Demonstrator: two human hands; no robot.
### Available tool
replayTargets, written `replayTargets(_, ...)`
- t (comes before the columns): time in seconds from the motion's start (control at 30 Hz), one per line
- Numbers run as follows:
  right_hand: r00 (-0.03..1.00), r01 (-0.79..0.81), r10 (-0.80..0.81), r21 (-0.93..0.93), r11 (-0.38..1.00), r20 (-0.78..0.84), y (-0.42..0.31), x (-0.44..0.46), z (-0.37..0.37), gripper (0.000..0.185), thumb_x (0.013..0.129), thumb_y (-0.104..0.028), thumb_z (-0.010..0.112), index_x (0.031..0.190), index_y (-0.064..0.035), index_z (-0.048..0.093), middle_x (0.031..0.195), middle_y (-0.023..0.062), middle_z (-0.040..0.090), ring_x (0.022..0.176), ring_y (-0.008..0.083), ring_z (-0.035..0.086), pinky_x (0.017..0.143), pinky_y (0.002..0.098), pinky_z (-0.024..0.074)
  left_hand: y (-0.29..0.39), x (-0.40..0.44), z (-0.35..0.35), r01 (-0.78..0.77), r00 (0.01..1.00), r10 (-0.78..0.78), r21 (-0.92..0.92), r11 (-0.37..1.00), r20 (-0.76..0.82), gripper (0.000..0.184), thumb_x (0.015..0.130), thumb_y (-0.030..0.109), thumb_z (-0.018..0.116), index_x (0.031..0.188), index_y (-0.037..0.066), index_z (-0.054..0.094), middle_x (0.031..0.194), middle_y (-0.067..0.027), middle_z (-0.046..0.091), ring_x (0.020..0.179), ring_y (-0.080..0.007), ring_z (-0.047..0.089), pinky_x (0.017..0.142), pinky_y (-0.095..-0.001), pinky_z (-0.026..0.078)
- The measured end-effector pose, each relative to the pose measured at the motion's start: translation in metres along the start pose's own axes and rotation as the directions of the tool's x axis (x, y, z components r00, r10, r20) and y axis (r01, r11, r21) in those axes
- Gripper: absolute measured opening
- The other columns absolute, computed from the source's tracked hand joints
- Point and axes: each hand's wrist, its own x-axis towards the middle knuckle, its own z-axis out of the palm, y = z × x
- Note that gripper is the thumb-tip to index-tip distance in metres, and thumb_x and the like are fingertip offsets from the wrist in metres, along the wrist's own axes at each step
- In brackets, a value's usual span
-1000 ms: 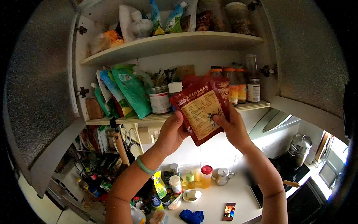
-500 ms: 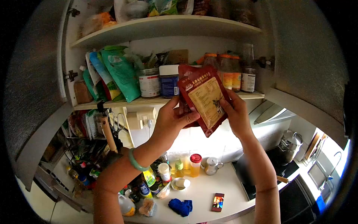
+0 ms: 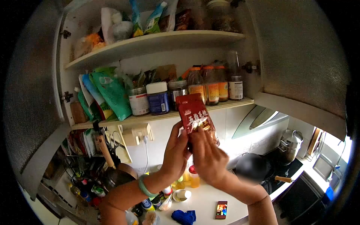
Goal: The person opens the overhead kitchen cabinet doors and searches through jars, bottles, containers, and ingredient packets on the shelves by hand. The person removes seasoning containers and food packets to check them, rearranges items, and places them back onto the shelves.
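Note:
A dark red packet (image 3: 195, 112) with white lettering is held upright in front of the cabinet's lower shelf. My left hand (image 3: 177, 152), with a green bangle on its wrist, grips the packet's lower left side. Across its lower front my right hand (image 3: 208, 155) is closed on it, the fingers bunched near the bottom. Behind the packet stand a blue jar with a white lid (image 3: 158, 98), a dark jar (image 3: 177, 90) and glass bottles with orange caps (image 3: 211, 88).
Both cabinet doors hang open at the sides. Green pouches (image 3: 111, 92) lean on the lower shelf (image 3: 165, 116). Below are a white counter (image 3: 204, 208) with a phone (image 3: 221, 210) and a blue cloth (image 3: 183, 216), a blurred wok (image 3: 253, 167) and a steel pot (image 3: 289, 146).
The packets have come down and now show a red lettered face instead of the yellow label. My right hand has moved down and left, close against my left. The view has shifted.

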Motion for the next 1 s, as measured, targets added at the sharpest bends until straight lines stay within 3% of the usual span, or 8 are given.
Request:
replayTargets(0.37,0.928,-0.265,0.038,0.587,0.765,0.369,0.009,0.004,-0.018,0.060,0.074,0.007,0.055,0.131,0.0036,0.038,0.133,0.0280,0.043,0.110,0.0397,0.055,0.079,0.0387,0.0552,-0.009,0.004,-0.016,-0.118,0.979,0.139,0.147,0.982,-0.148,0.035,0.098,0.021,0.047,0.128,0.006,0.041,0.117,-0.0067,0.055,0.107,-0.0167,0.055,0.090,-0.0319,0.048)
replayTargets(0.47,0.998,-0.061,0.058,0.458,0.887,0.020,0.031,0.010,-0.019,0.069,0.070,-0.003,0.073,0.130,0.0018,0.040,0.134,0.0258,0.039,0.112,0.0384,0.052,0.083,0.0406,0.0493,-0.004,0.005,-0.012,-0.158,0.963,0.197,0.209,0.965,-0.182,0.032,0.098,0.020,0.045,0.126,0.002,0.045,0.114,-0.0077,0.058,0.102,-0.0164,0.057,0.087,-0.0306,0.050)
replayTargets(0.5,0.976,-0.219,0.203,0.372,0.902,0.083,0.033,0.013,-0.029,0.076,0.068,-0.007,0.077,0.133,-0.0004,0.037,0.134,0.0235,0.038,0.112,0.0354,0.049,0.087,0.0386,0.0443,-0.002,0.006,-0.010,-0.168,0.958,0.217,0.246,0.955,-0.190,0.030,0.100,0.019,0.042,0.124,0.002,0.045,0.109,-0.0070,0.059,0.096,-0.0131,0.058,0.083,-0.0273,0.051)
replayTargets(0.53,0.960,-0.259,0.279,0.464,0.847,0.026,0.040,0.013,-0.026,0.081,0.071,-0.013,0.078,0.136,-0.0005,0.032,0.133,0.0234,0.040,0.108,0.0313,0.052,0.086,0.0386,0.0449,0.000,0.008,-0.007,-0.174,0.952,0.235,0.283,0.943,-0.198,0.028,0.101,0.019,0.039,0.122,0.001,0.045,0.105,-0.0062,0.060,0.090,-0.0098,0.059,0.078,-0.0240,0.051)
replayTargets(0.63,0.770,-0.634,0.278,0.738,0.233,0.574,0.057,0.024,-0.037,0.068,0.084,-0.009,0.066,0.137,0.0036,0.025,0.115,0.0197,0.057,0.104,0.0214,0.057,0.089,0.0351,0.0473,0.008,0.015,0.000,-0.202,0.954,0.277,0.445,0.873,-0.111,0.029,0.101,0.019,0.039,0.119,0.000,0.048,0.102,-0.0063,0.061,0.087,-0.0090,0.058,0.076,-0.0226,0.050)
replayTargets(0.73,0.763,-0.604,0.218,0.791,-0.093,0.609,0.065,0.028,-0.026,0.053,0.088,-0.001,0.059,0.131,0.0037,0.029,0.112,0.0178,0.061,0.099,0.0196,0.061,0.084,0.0316,0.0522,0.010,0.028,0.002,-0.246,0.945,0.324,0.568,0.786,-0.039,0.029,0.101,0.021,0.039,0.115,-0.002,0.051,0.098,-0.0068,0.062,0.085,-0.0089,0.057,0.074,-0.0229,0.048)
replayTargets(0.87,0.778,-0.569,0.253,0.816,-0.104,0.574,0.075,0.042,-0.016,0.049,0.087,-0.002,0.061,0.128,0.0041,0.035,0.111,0.0164,0.062,0.096,0.0185,0.062,0.083,0.0312,0.0523,0.025,0.057,0.008,-0.298,0.946,0.312,0.621,0.725,0.090,0.030,0.101,0.024,0.040,0.111,-0.002,0.053,0.094,-0.0068,0.061,0.084,-0.0096,0.056,0.075,-0.0242,0.047)
replayTargets(1.0,0.908,-0.341,0.350,0.891,0.300,0.230,0.098,0.092,-0.007,0.034,0.086,-0.007,0.064,0.116,0.0034,0.051,0.105,0.0130,0.065,0.094,0.0147,0.061,0.082,0.0307,0.0516,0.058,0.087,0.026,-0.260,0.960,0.263,0.635,0.728,0.091,0.044,0.100,0.035,0.038,0.127,0.002,0.045,0.108,-0.0127,0.056,0.097,-0.0163,0.053,0.085,-0.0294,0.044)
